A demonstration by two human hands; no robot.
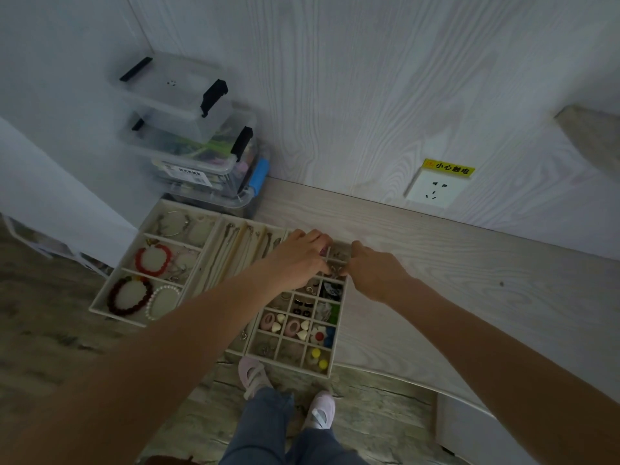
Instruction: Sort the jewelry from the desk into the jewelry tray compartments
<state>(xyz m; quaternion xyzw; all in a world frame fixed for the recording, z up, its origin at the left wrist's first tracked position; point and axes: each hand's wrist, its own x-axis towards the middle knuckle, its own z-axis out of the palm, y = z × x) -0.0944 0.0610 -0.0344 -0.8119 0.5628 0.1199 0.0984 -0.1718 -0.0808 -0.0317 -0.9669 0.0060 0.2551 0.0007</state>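
Logging the head view, the only one I have.

Item, desk (436, 263): pale wood-grain top against a white wood-grain wall.

Item, grid tray (330, 370): beige, many small square compartments, near the desk's front edge. Contents I can read: pink ovals and cream heart shapes in the lower rows, a white flower (318, 334) with a red centre, yellow beads (318, 358) in the bottom right cell, dark pieces in the middle cells. Upper cells lie under the hands.

Item, long-slot tray (231, 253): touching the grid tray's left side, chains lying lengthwise in narrow channels.

Item, bracelet tray (100, 305): leftmost, three wide compartments. Red bracelet (152, 260) in the middle one; dark bead bracelet (129, 297) and pearl bracelet (162, 302) in the nearest one.

Item, left hand (298, 260): over the grid tray's upper cells, fingers curled downward. Whether it is gripping anything, I cannot tell.

Item, right hand (375, 273): at the grid tray's upper right edge, fingertips pointing into a cell beside a small metallic piece (335, 271). Grasp not readable from here.

Item, clear storage boxes (201, 146): stacked at the back left, black and blue latches.

Item, wall socket (434, 189): yellow warning label above.
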